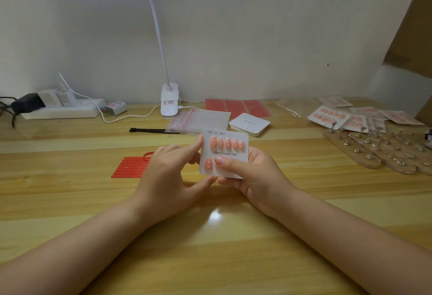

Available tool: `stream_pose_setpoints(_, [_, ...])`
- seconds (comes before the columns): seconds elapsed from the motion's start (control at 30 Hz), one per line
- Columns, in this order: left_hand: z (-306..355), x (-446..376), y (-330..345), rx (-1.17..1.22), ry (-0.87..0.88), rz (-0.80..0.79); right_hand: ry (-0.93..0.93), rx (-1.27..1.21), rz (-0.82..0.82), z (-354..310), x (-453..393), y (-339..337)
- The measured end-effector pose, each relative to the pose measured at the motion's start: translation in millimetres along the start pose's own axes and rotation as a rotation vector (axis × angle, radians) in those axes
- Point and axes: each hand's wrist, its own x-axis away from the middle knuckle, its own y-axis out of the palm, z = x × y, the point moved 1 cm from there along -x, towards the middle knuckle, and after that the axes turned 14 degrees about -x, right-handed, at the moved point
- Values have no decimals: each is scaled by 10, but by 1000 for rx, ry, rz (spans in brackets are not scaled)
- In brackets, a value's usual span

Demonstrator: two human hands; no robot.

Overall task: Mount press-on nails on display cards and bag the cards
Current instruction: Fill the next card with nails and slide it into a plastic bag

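Note:
A white display card printed "Handmade Nail" is held upright above the middle of the wooden table. It carries a top row of several pink press-on nails and one more pink nail at the lower left. My right hand grips the card from behind and below, its thumb pressing on the lower row. My left hand holds the card's left edge, index finger along the upper edge and thumb under the bottom.
A red adhesive strip sheet lies left of my hands. Behind the card are clear zip bags, a stack of blank cards, red sheets and a clip lamp. Wooden nail-holder boards and finished cards lie to the right.

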Motion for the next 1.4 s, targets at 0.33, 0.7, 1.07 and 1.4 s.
stream_pose_setpoints(0.33, [30, -13, -21, 61, -56, -2, -57, 99, 41, 9, -27, -46])
stream_pose_setpoints(0.7, [7, 1, -11, 55, -71, 1, -26, 147, -29, -1, -31, -67])
stream_pose_setpoints(1.07, [-54, 16, 29, 134, -252, -171, -38, 250, 28, 40, -69, -85])
stream_pose_setpoints(1.4, [-85, 1, 94, -133, -214, -486, -581, 1139, 308, -167, -75, -232])
